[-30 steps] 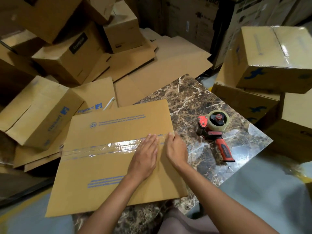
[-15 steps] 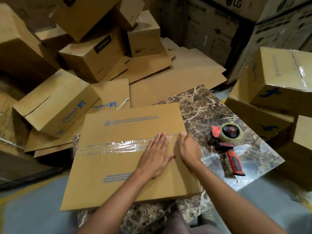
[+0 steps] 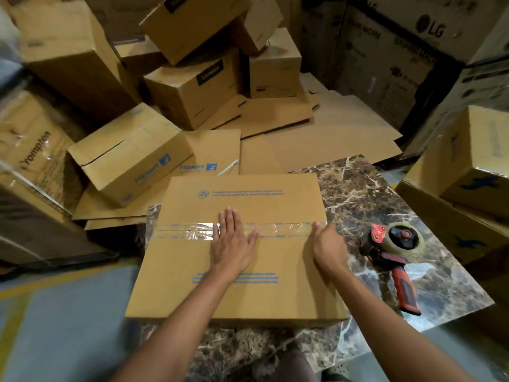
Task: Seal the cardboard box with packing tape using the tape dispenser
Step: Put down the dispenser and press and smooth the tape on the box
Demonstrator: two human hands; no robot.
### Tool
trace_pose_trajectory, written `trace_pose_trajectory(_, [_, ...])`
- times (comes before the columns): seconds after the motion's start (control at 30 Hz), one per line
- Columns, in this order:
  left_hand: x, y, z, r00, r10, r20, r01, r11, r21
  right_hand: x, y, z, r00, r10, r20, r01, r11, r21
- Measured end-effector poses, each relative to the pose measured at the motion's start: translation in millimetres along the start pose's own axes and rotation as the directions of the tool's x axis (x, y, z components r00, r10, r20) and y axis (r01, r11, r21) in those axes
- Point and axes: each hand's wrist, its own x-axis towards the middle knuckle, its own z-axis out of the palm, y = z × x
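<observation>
While the cardboard box lies flat on the marble table, the left hand presses open-palmed, fingers spread, on the strip of tape across its seam. The right hand rests loosely on the box's right edge at the tape's end, gripping nothing. Just beside it, the tape dispenser lies on the table, untouched.
</observation>
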Motion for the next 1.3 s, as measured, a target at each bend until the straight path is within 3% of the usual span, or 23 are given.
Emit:
trace_pose_trajectory(0.1, [7.3, -32.3, -7.6, 0.992, -0.121, -0.028, 0.120, 0.992, -0.032, -4.9, 1.4, -0.9, 0.986, -0.154, -0.065, 0.152, 0.988, -0.030])
trace_pose_trajectory(0.2, [11.5, -78.8, -13.9, 0.974, -0.218, -0.060, 0.215, 0.975, -0.046, -8.9, 0.6, 3.4, 0.942, -0.331, -0.055, 0.318, 0.933, -0.168])
trace_pose_trajectory(0.4, [7.7, -123.5, -25.9, 0.857, -0.508, -0.082, 0.501, 0.860, -0.094, -2.6, -8.7, 4.8, 0.926, -0.378, 0.022, 0.370, 0.893, -0.255])
trace_pose_trajectory(0.6, [5.3, -122.6, -27.7, 0.851, -0.512, -0.115, 0.509, 0.859, -0.059, 13.4, -30.5, 8.9, 0.955, -0.289, 0.060, 0.291, 0.889, -0.352])
trace_pose_trajectory(0.83, [5.9, -127.6, -28.8, 0.883, -0.461, -0.089, 0.457, 0.887, -0.063, 52.8, -39.6, 2.4, 0.921, -0.346, 0.179, 0.388, 0.857, -0.339])
trace_pose_trajectory(1.0, [2.5, -117.8, -22.4, 0.858, -0.498, -0.128, 0.490, 0.867, -0.089, 41.1, -58.2, 24.0, 0.946, -0.297, 0.133, 0.325, 0.864, -0.383])
trace_pose_trajectory(1.07, [0.7, -116.1, -23.5, 0.847, -0.511, -0.144, 0.498, 0.859, -0.121, 14.6, -62.2, 41.8, 0.898, -0.408, 0.164, 0.439, 0.812, -0.385])
trace_pose_trajectory(1.17, [-0.1, -115.4, -27.1, 0.850, -0.512, -0.127, 0.492, 0.856, -0.159, -24.5, -62.8, 62.2, 0.759, -0.589, 0.277, 0.649, 0.658, -0.381])
trace_pose_trajectory(1.3, [3.2, -120.5, -28.3, 0.848, -0.526, -0.063, 0.498, 0.833, -0.241, -20.7, -60.2, 56.7, 0.677, -0.626, 0.386, 0.736, 0.575, -0.357])
